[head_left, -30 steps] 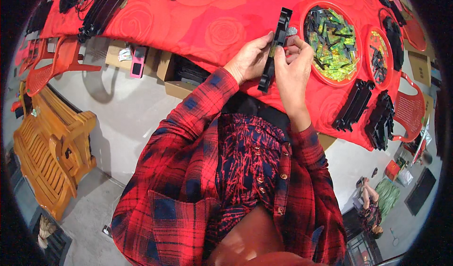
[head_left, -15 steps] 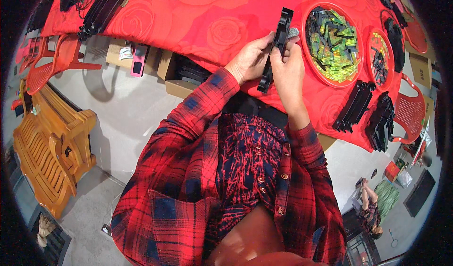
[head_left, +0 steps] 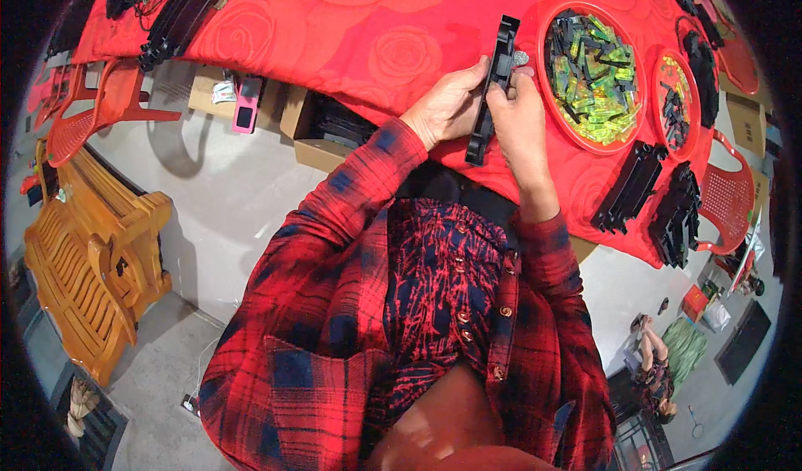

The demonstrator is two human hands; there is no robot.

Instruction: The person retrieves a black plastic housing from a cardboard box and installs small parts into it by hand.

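Observation:
A long black plastic part [head_left: 503, 49] stands tilted between my two hands over the front of the table. My left hand [head_left: 453, 103] is closed on its left side, the thumb along the edge. On the other side my right hand [head_left: 518, 113] has its thumb and bent fingers pressed against the part. Whether a small piece sits under those fingertips is hidden. Just past the right fingers is a small silvery, crumpled-looking thing [head_left: 521, 58]. Close by on the right stands a round red basin [head_left: 545, 95] full of yellow-green and black small plastic pieces.
A smaller red basin [head_left: 692, 128] holds orange and black bits. Stacked black strips [head_left: 628, 188] lie at the table's right corner, more black strips [head_left: 185, 15] at the far left. Below the table edge sits a cardboard box [head_left: 313, 155]. Red chairs [head_left: 725, 188] and a wooden bench [head_left: 79, 279] stand around.
My right hand has shifted slightly right, its fingers more curled against the black part. The part has moved a little to the right and stands slightly more upright. My left hand still holds it.

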